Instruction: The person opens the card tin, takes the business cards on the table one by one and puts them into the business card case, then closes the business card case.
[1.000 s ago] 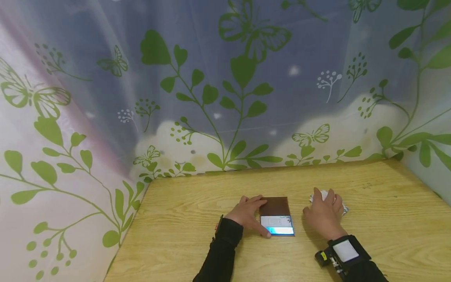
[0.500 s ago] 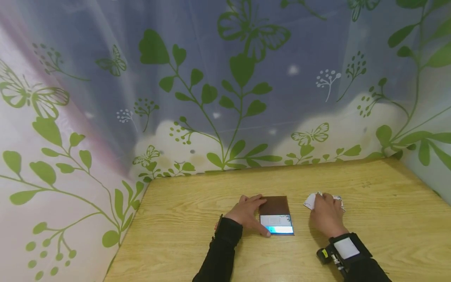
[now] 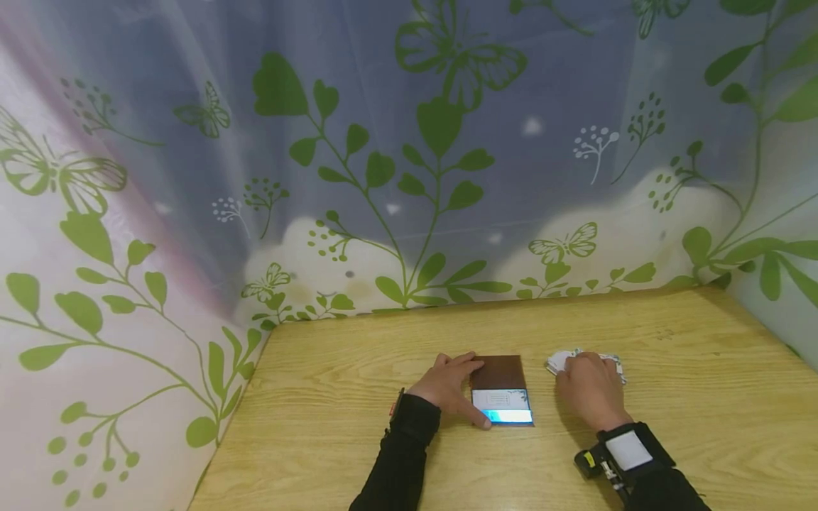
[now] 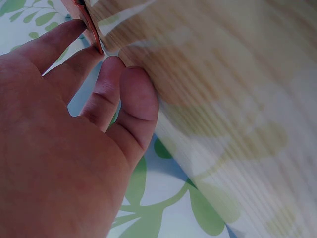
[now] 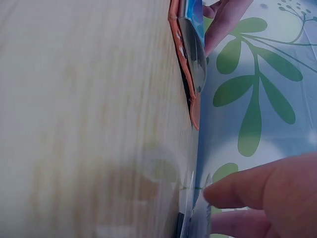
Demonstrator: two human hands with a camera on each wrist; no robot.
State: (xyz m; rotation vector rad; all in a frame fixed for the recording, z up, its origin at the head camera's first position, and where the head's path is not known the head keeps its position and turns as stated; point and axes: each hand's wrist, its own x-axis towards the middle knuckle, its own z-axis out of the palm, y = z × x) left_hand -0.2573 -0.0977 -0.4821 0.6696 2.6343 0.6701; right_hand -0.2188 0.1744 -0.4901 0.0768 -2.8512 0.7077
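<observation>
A brown card holder (image 3: 497,372) lies flat on the wooden table, with a white and blue card showing in its lower half. My left hand (image 3: 447,390) rests at its left side, index finger by the top edge and thumb on the bottom corner, fingers spread. To the right, my right hand (image 3: 593,394) grips several white cards (image 3: 559,360) with a leafy print, mostly covered by the curled fingers. In the right wrist view a fingertip presses the upright-looking edge of the cards (image 5: 200,215), and a clear sleeve (image 5: 195,54) bulges from the holder.
The light wooden table (image 3: 332,397) reaches back to a hanging curtain (image 3: 358,142) printed with green leaves and butterflies. Similar fabric hangs at both sides. A dark wrist strap with a small camera (image 3: 588,463) sits on the right wrist.
My right hand has curled in over the white cards, which shifted slightly left and now show more on that side. The left hand and the card holder have stayed in place.
</observation>
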